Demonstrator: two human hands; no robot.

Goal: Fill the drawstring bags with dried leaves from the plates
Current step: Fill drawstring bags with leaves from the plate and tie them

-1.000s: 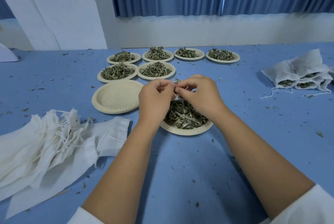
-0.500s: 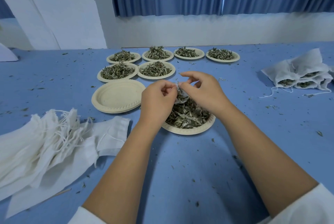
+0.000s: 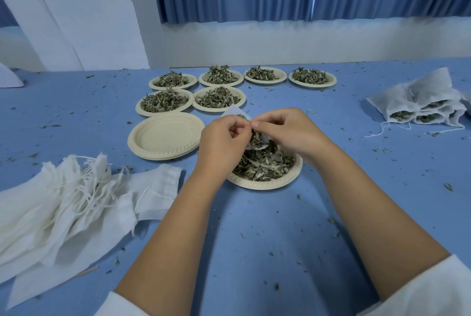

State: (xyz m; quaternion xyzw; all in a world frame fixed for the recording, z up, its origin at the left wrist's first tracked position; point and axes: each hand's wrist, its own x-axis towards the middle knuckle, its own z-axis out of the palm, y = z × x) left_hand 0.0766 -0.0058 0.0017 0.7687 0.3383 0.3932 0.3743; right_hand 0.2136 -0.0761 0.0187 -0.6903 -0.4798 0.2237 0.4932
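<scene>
Both hands work over the near plate (image 3: 267, 184) on the worktop (image 3: 254, 226). The left hand (image 3: 221, 142) and right hand (image 3: 288, 129), fingers (image 3: 237, 124) curled, each pinch the mouth of one bag (image 3: 235, 112), held just above that plate's leaves (image 3: 265, 165). Right of the plate, well apart, lie filled bags (image 3: 420, 104); left of it, a heap of empty bags (image 3: 76, 201); beyond it, six heaped plates (image 3: 216, 97) and an emptied stack (image 3: 163, 134). By this evidence most of the task remains.

bag (image 3: 235, 112) mostly hidden by left hand (image 3: 221, 142) and right hand (image 3: 289, 132); empty bags (image 3: 58, 203) cropped.
</scene>
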